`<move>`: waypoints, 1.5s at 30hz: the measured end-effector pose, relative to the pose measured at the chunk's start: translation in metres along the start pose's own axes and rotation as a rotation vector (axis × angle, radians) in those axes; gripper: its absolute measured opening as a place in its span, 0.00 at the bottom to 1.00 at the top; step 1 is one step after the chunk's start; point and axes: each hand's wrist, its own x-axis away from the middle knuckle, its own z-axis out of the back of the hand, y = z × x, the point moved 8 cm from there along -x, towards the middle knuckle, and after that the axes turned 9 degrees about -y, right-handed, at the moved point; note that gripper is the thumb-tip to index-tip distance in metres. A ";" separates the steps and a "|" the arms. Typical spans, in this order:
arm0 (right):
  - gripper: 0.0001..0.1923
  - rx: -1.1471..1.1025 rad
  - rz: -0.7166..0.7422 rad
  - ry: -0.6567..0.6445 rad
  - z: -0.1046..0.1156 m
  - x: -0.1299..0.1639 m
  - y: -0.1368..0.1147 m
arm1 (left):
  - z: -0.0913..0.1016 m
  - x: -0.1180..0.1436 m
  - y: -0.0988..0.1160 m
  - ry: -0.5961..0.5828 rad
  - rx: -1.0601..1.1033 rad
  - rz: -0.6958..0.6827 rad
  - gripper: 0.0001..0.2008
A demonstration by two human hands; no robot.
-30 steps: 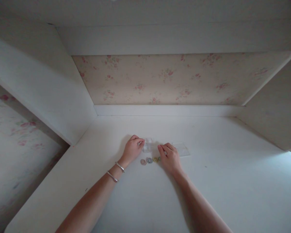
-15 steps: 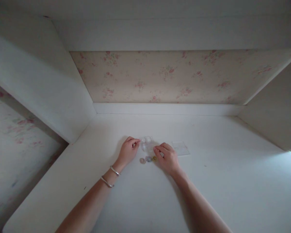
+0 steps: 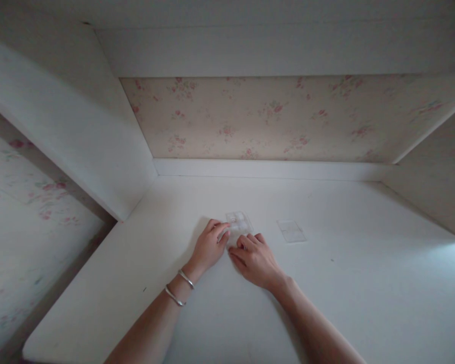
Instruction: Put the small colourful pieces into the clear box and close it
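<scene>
Left hand meets the clear case at nine o'clock, fingers slightly parted; right hand curls at five. Either's hold is unclear; uneven pressing could skid it.

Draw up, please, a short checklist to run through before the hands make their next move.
1. Left hand at the nearer clear plastic piece: ok, fingers at its left edge.
2. Firm hold on that piece: cannot tell.
3. Other clear plastic piece out of the way: ok, on the white desk, apart from both hands.
4. View beneath the right hand: not ok, hidden.
5. Bracelets clear of the plastic: ok, on the left forearm.
</scene>
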 end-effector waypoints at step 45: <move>0.11 -0.248 -0.316 0.348 0.012 0.012 0.057 | 0.009 0.014 0.026 -0.132 -0.055 -0.186 0.12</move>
